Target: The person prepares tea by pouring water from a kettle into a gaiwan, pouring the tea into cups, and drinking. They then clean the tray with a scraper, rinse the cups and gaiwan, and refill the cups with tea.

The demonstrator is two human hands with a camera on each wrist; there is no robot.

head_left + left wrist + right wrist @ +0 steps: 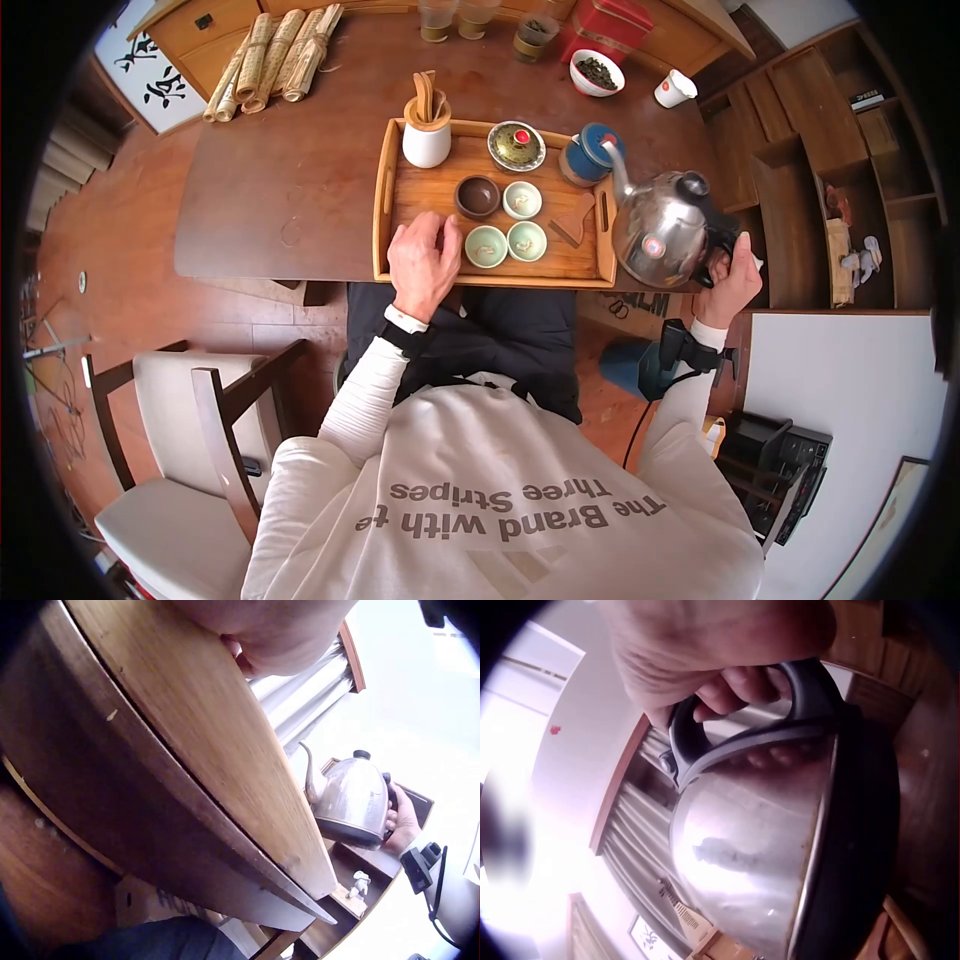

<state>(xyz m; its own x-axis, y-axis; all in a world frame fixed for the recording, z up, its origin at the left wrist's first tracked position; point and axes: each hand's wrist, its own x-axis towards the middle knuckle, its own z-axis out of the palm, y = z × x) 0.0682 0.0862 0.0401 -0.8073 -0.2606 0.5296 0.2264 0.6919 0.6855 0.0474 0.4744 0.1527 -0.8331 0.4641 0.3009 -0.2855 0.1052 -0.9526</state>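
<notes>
My right hand point(731, 284) grips the black handle of a shiny steel kettle point(655, 235). In the left wrist view the kettle point(352, 796) hangs upright, raised at the tray's right end, its thin spout pointing toward the blue lidded pot point(590, 156). The right wrist view shows the fingers point(739, 688) wrapped through the handle. My left hand point(425, 265) rests at the near left edge of the wooden tray point(383, 200), fingers loosely bent and holding nothing. Beside it are a dark brown cup point(477, 197) and three pale green cups point(487, 247).
On the tray stand a lidded bowl point(517, 147), a white holder with wooden tools point(427, 143) and a brown wooden piece point(572, 220). Behind are a bowl of tea leaves point(597, 73), a white cup point(676, 89), a red box point(608, 28) and bamboo scrolls point(272, 60).
</notes>
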